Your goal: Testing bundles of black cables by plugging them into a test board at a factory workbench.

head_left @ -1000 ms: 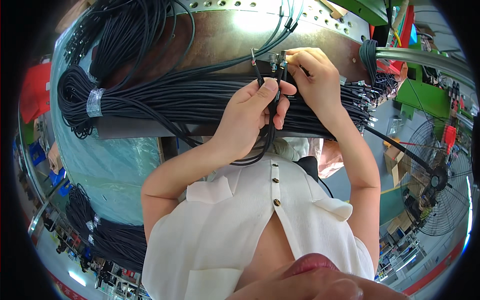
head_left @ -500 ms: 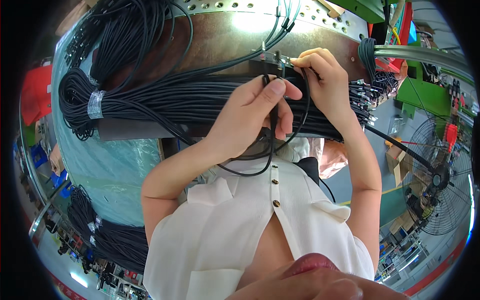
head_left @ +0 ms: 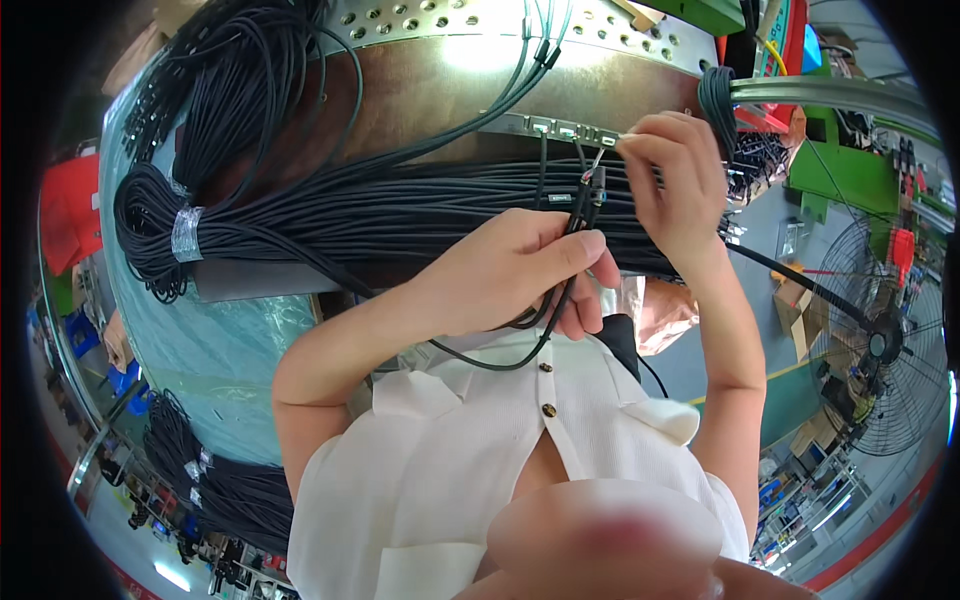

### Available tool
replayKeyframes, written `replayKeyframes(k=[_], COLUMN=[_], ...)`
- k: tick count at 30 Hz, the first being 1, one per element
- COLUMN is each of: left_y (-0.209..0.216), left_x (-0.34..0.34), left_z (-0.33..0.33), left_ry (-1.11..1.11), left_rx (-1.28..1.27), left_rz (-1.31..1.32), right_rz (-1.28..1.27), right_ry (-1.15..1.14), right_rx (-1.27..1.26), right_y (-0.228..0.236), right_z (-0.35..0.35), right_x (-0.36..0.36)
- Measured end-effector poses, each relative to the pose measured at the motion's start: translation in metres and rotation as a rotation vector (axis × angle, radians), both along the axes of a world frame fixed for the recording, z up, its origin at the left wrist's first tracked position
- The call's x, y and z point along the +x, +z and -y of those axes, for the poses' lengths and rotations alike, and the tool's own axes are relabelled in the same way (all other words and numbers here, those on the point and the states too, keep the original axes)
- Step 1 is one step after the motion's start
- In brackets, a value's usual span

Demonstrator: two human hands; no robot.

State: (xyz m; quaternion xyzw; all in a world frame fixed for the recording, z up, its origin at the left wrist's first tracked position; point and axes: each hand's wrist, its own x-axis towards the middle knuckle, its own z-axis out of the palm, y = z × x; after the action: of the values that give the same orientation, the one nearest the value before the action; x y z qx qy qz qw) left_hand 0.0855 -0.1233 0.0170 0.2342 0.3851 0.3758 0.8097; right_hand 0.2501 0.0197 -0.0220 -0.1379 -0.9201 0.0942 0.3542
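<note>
My left hand (head_left: 530,270) is closed around a few black cables (head_left: 562,300). Their upper ends, with a metal connector (head_left: 598,185) and some bare thin wires, stick up past my thumb. Beyond them lies a narrow metal strip with ports (head_left: 567,131), and a black cable runs down from it. At the strip's right end, my right hand (head_left: 685,175) has its thumb and forefinger bent together. Whatever sits between those fingertips is too small to tell. A thick bundle of black cables (head_left: 400,205) lies under and behind both hands.
Silver tape (head_left: 187,234) binds the bundle at the left. More coiled black cables (head_left: 240,80) lie at the far left, others (head_left: 225,480) at the lower left. A perforated metal plate (head_left: 410,22) edges the brown worktop. A floor fan (head_left: 880,345) stands at the right.
My left hand has come nearer my body, drawing the cable ends away from the metal strip. My right hand has shifted slightly right and no longer has the looped cable beside its fingers.
</note>
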Motion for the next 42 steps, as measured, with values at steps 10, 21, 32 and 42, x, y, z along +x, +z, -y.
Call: replayKeyframes(k=[10,21,32,42], left_y=[-0.006,-0.012,0.028,-0.042], left_x=[0.004,-0.003,-0.019,-0.107], left_z=[-0.003,-0.034,-0.041,-0.118], left_ry=[0.147,-0.042,-0.425,0.639], left_rx=[0.267,-0.116,0.510,0.286], left_rz=[-0.409,-0.025,-0.742,-0.422], right_rz=[-0.042,0.276,0.078,0.089], right_ry=[-0.071,-0.026,-0.141,-0.127], right_rx=[-0.101,-0.308,-0.391,-0.531], right_y=[-0.009,-0.004,-0.013,-0.021], right_z=[-0.005,-0.014,-0.012,-0.010], right_x=[0.010,0.007,0.029,0.023])
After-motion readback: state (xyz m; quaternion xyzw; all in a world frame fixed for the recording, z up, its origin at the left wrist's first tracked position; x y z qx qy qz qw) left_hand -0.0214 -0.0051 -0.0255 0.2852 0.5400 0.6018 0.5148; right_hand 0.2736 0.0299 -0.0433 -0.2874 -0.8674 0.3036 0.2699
